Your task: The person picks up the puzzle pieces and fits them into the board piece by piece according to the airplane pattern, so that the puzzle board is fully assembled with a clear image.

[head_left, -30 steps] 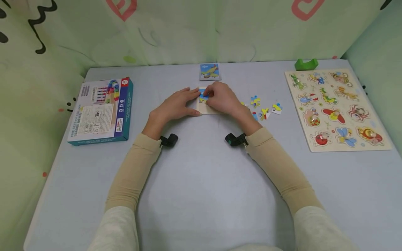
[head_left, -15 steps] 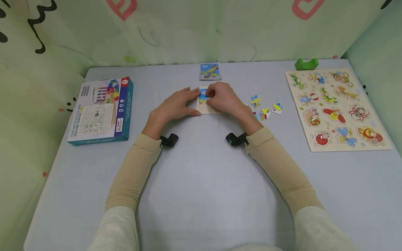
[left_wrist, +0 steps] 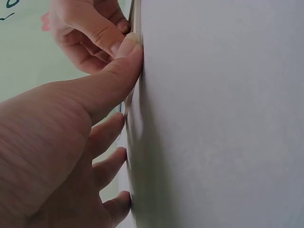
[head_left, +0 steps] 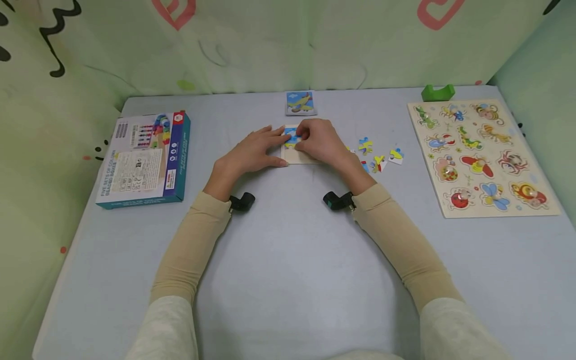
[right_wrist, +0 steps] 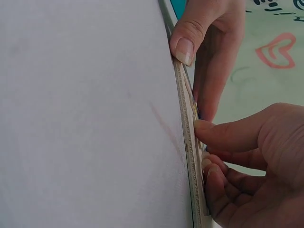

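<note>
Fitting jigsaw pieces seems in hand. The right hand [head_left: 320, 142] curls its fingers over the wooden puzzle tray [head_left: 296, 157], hiding much of it; whether it pinches a piece, I cannot tell. The left hand [head_left: 253, 150], fingers extended, touches the tray's edge. Next likely calls for aligning, pressing. Loose jigsaw pieces [head_left: 365, 146], right of the right hand, are partly hidden.

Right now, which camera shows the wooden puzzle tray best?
The head view: looking down, it shows the tray's face, though the right hand hides some. The right wrist view shows it nearly edge-on; the left wrist view, only a sliver.
</note>
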The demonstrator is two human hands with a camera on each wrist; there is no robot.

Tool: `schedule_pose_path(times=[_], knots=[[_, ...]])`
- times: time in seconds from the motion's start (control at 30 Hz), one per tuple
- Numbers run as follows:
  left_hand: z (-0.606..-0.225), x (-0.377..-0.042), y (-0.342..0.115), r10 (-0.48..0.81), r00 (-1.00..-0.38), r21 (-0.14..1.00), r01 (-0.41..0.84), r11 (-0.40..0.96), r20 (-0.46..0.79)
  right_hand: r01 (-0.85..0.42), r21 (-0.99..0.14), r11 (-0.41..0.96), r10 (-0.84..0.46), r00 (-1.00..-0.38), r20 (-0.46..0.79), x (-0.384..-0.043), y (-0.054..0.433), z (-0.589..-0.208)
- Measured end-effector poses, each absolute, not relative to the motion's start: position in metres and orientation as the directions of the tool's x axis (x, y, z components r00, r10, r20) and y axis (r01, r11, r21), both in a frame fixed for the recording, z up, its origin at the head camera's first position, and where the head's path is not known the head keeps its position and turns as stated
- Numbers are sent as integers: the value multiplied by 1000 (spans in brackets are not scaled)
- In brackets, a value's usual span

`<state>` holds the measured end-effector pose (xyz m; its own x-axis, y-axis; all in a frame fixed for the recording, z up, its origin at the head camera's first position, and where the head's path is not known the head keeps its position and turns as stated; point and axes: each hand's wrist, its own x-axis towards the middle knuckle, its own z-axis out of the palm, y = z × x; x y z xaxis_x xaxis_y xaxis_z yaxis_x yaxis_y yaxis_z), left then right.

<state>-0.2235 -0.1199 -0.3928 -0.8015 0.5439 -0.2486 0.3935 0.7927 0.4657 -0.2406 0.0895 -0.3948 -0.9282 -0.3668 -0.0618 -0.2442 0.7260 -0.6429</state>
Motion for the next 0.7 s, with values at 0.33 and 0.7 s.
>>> schedule_pose_path(times=[0.33,0.7], knots=[[-391,-222,-117,536,-801,438,394,808,-267,-240,-639,731,-353,-934,-53,-240,89,-398],[-390,-222,-113,528,-809,432,393,812,-258,-256,-641,723,-353,-935,-25,-239,91,-398]])
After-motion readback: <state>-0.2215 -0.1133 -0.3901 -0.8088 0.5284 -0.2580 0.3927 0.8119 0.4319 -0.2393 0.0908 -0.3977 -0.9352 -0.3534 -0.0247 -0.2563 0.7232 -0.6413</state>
